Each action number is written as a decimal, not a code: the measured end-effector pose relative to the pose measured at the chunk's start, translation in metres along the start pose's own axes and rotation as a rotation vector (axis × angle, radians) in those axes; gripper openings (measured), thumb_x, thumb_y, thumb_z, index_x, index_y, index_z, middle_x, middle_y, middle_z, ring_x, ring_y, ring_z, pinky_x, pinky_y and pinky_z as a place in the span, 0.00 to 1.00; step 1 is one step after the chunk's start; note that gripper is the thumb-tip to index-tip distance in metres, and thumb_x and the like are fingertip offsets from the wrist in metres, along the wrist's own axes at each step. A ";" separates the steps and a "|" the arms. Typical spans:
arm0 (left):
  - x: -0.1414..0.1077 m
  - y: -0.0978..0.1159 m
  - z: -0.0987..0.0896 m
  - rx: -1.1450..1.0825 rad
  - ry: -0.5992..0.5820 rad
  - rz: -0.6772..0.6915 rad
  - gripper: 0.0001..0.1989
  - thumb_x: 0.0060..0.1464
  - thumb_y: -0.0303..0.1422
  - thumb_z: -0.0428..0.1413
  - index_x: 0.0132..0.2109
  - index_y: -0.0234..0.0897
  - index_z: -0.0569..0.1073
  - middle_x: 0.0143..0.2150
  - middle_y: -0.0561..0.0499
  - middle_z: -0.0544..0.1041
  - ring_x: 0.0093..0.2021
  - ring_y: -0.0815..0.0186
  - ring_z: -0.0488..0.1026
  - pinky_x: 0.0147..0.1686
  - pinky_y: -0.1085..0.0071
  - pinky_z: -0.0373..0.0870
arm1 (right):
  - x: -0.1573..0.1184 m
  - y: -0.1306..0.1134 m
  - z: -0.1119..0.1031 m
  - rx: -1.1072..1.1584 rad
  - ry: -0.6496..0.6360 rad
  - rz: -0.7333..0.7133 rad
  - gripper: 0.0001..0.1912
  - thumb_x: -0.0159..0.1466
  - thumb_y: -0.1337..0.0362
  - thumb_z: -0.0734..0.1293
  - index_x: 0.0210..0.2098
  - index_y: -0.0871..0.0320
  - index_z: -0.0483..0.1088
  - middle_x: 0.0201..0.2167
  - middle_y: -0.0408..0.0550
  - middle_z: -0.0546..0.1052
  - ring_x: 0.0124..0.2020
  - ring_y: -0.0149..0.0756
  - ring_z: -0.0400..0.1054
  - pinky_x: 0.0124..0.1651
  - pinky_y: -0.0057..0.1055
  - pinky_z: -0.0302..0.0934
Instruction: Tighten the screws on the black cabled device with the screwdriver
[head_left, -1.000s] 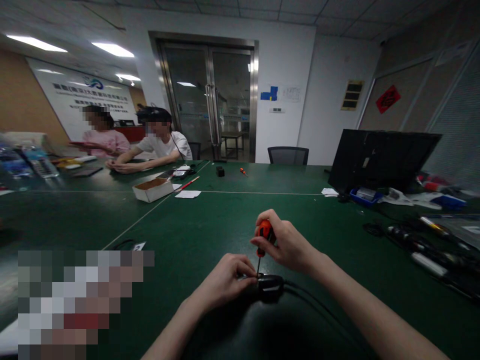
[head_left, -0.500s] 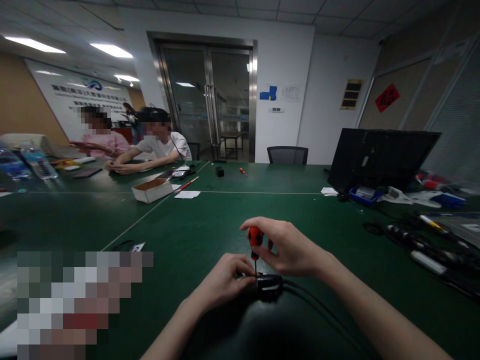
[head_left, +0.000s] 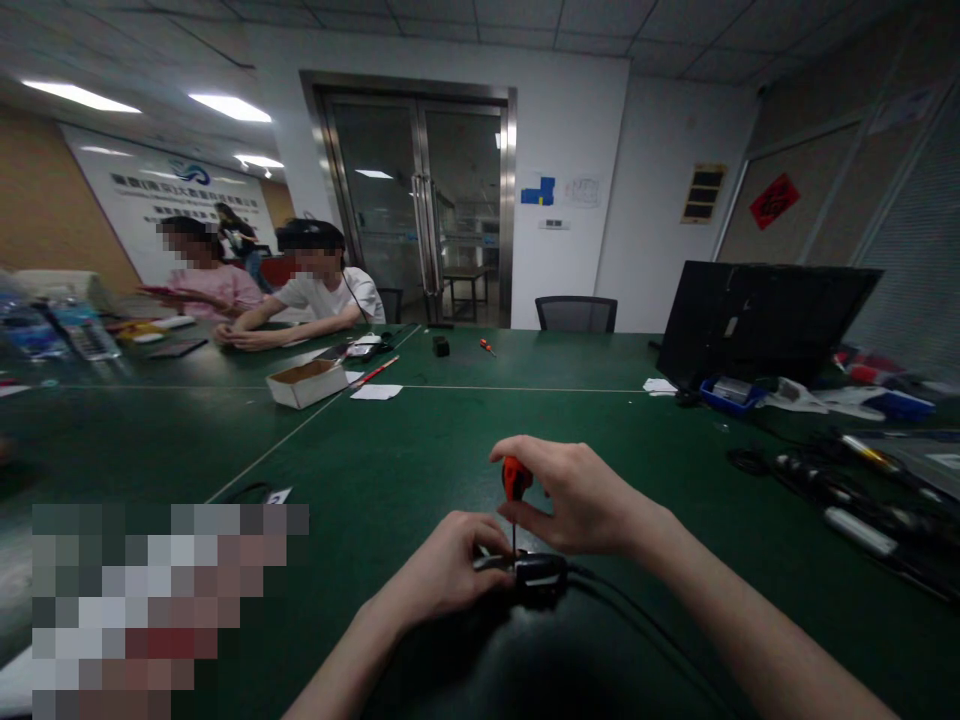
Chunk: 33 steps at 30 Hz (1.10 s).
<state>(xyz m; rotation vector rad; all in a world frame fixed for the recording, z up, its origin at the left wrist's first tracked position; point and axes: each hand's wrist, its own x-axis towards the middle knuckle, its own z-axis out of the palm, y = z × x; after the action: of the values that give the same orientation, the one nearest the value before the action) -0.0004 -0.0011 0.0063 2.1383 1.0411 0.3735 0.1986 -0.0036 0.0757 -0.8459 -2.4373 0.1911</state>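
Observation:
A small screwdriver (head_left: 515, 480) with a red and black handle stands upright, its thin shaft pointing down. My right hand (head_left: 574, 495) is closed around its handle, index finger over the top and thumb at the side. Under the tip lies a glossy black corded device (head_left: 541, 572), perhaps a computer mouse, on the green table (head_left: 420, 450). Its black cable (head_left: 622, 600) runs off to the lower right. My left hand (head_left: 454, 565) pinches the left end of the device, and its fingers hide part of it. The exact spot where the tip touches is too small to make out.
Ahead are a white open box (head_left: 307, 384), a second screwdriver (head_left: 487, 347) and a small black block (head_left: 440, 346). At right stand a monitor (head_left: 765, 325), a blue tray (head_left: 729, 393) and a pile of cables (head_left: 840, 490). Two people sit at the far left.
My right thumb and fingers have shifted on the screwdriver handle, which is turned a little. The device stays in place under my left hand. A person in the background has moved left.

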 end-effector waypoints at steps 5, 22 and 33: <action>-0.001 -0.001 -0.001 0.068 -0.013 -0.053 0.12 0.48 0.30 0.64 0.43 0.39 0.82 0.46 0.48 0.79 0.48 0.56 0.73 0.49 0.65 0.68 | -0.002 0.000 -0.003 0.001 -0.033 0.041 0.21 0.61 0.69 0.69 0.53 0.57 0.63 0.35 0.45 0.76 0.32 0.33 0.69 0.34 0.28 0.58; 0.002 0.000 0.012 0.161 -0.015 0.051 0.19 0.52 0.25 0.59 0.52 0.44 0.79 0.51 0.49 0.77 0.51 0.58 0.73 0.51 0.68 0.67 | -0.006 0.002 -0.016 -0.072 -0.056 0.047 0.21 0.62 0.67 0.70 0.54 0.55 0.65 0.41 0.47 0.77 0.35 0.33 0.69 0.36 0.30 0.59; 0.006 -0.008 0.019 0.173 0.027 0.071 0.15 0.56 0.29 0.58 0.50 0.40 0.79 0.52 0.46 0.77 0.50 0.58 0.74 0.49 0.69 0.69 | -0.003 0.007 -0.017 -0.145 -0.046 0.081 0.17 0.61 0.68 0.71 0.49 0.55 0.67 0.36 0.44 0.76 0.32 0.32 0.69 0.33 0.28 0.56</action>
<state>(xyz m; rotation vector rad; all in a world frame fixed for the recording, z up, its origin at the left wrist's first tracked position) 0.0085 -0.0025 -0.0135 2.3350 1.0482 0.3580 0.2140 -0.0009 0.0866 -1.0154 -2.4851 0.0648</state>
